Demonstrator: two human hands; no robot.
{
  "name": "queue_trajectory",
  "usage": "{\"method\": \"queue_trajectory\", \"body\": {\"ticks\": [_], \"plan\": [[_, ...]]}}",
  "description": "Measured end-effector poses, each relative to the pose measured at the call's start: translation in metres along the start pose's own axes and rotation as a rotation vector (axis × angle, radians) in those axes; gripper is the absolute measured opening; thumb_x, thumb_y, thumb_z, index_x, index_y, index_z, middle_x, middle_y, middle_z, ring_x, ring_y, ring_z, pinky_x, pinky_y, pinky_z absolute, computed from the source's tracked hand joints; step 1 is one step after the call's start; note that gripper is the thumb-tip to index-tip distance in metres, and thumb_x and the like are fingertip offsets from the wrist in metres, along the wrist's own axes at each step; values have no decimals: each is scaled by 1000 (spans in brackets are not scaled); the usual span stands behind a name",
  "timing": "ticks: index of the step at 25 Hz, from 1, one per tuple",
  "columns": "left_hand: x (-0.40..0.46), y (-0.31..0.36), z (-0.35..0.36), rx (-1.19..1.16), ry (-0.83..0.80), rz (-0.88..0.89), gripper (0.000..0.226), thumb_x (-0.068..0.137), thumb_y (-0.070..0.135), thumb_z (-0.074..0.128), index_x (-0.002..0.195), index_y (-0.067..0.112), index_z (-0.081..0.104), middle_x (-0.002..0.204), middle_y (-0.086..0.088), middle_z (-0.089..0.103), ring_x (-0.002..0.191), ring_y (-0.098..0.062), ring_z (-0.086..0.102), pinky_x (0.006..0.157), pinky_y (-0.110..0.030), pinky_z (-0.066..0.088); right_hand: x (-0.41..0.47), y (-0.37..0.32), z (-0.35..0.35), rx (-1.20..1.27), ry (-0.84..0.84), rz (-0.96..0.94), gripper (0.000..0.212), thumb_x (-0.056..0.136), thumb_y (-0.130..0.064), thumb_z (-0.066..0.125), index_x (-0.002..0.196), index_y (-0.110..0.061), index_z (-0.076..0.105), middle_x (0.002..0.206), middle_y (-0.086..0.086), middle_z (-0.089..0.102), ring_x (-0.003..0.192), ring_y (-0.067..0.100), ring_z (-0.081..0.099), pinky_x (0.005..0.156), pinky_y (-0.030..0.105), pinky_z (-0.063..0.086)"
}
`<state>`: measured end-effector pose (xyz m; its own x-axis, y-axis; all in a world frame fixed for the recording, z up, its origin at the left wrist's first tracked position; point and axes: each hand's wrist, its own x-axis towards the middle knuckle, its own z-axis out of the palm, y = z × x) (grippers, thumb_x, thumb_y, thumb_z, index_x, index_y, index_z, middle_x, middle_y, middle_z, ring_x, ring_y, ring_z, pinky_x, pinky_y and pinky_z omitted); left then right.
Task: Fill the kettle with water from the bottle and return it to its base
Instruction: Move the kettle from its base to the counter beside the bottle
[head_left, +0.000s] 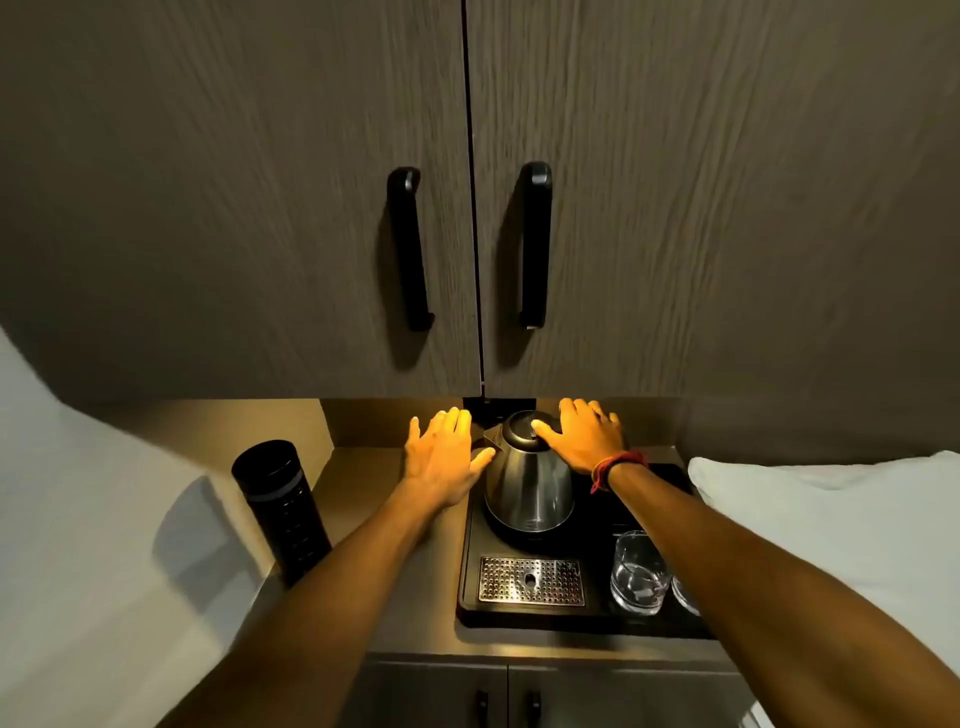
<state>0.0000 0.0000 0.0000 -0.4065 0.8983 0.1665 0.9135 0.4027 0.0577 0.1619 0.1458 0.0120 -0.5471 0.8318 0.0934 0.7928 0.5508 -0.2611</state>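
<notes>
1. While both arms reach forward under the upper cabinet doors (467, 208), the stainless-steel electric kettle (529, 480) stands upright on its round black base (519, 538), at the back left of a black tray (597, 618).
2. On the kettle's right, the right hand (582, 434) lies spread, fingers released; its thumb rests on the black lid (522, 423), and the other fingers reach past the lid toward the back wall. It grips nothing.
3. On the kettle's left, the left hand (444, 457) is flat and released, with its thumb tip just beside the kettle's shoulder; whether it touches the metal cannot be told.
4. A red thread band (615, 467) circles the right wrist.
5. A tall black bottle (280, 509) stands upright on the counter (415, 623), well to the left of the tray and near the left wall.
6. At the front of the tray lies a perforated metal drip grate (530, 581), and just right of it stands a clear glass tumbler (638, 571), partly crossed by the right forearm.
7. A second tumbler (684, 595) shows only as a sliver beside the first.
8. White bedding (831, 519) fills the right edge.
</notes>
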Motion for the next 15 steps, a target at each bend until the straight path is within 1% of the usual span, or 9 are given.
{"method": "queue_trajectory", "body": {"ticks": [2, 3, 4, 6, 8, 10, 11, 13, 15], "plan": [[9, -1, 1, 19, -15, 14, 75, 97, 62, 34, 152, 12, 26, 159, -9, 30, 148, -24, 24, 120, -56, 16, 10, -10, 0, -31, -103, 17, 69, 90, -68, 40, 120, -10, 61, 125, 14, 62, 121, 33, 56, 100, 48, 45], [14, -3, 3, 35, -10, 15, 74, 97, 63, 33, 151, 12, 29, 158, -9, 33, 147, -25, 26, 120, -56, 16, 16, -14, 1, -7, -113, 10, 61, 90, -66, 43, 105, -11, 64, 113, 15, 65, 111, 32, 61, 92, 43, 48], [18, -5, 2, 36, -1, 20, 72, 97, 64, 33, 148, 12, 35, 153, -10, 40, 143, -26, 32, 119, -56, 19, 18, -18, 0, 8, -148, 29, 51, 91, -61, 45, 89, -13, 63, 99, 14, 64, 98, 30, 63, 82, 38, 48], [25, -9, 1, 64, 7, 16, 66, 96, 64, 33, 132, 12, 52, 136, -11, 56, 129, -28, 49, 112, -53, 32, 20, -20, 3, 76, -179, 23, 42, 94, -51, 45, 77, -15, 56, 84, 10, 60, 78, 25, 57, 71, 31, 42], [29, -11, -4, 67, 59, 8, 60, 96, 64, 34, 109, 12, 62, 112, -10, 66, 108, -28, 61, 96, -46, 42, 17, -15, 3, 237, -196, 87, 38, 90, -49, 45, 71, -17, 54, 80, 11, 58, 76, 26, 50, 71, 31, 39], [32, -12, -8, 64, 74, -3, 55, 96, 64, 36, 91, 15, 61, 92, -8, 66, 91, -25, 63, 81, -40, 45, 13, 3, 3, 470, -212, 172, 32, 82, -41, 50, 62, -16, 46, 77, 15, 51, 80, 25, 44, 76, 34, 37], [33, -14, -9, 58, 68, -7, 53, 96, 64, 36, 84, 17, 58, 84, -5, 62, 84, -23, 62, 74, -37, 44, 16, 11, 3, 491, -222, 181, 30, 86, -33, 50, 63, -14, 44, 78, 17, 49, 83, 26, 44, 78, 35, 37], [34, -15, -13, 48, 45, -4, 52, 96, 64, 36, 71, 20, 48, 73, -1, 54, 72, -17, 56, 62, -32, 40, 23, 29, 6, 519, -244, 239, 25, 95, -14, 48, 72, -3, 49, 87, 24, 58, 95, 32, 56, 82, 37, 43], [35, -19, -15, 28, 20, -12, 54, 96, 64, 36, 62, 22, 42, 65, 2, 49, 64, -14, 51, 57, -29, 37, 30, 33, 13, 565, -185, 224, 35, 100, -22, 38, 103, 4, 61, 121, 29, 62, 120, 39, 57, 97, 40, 43]]}}
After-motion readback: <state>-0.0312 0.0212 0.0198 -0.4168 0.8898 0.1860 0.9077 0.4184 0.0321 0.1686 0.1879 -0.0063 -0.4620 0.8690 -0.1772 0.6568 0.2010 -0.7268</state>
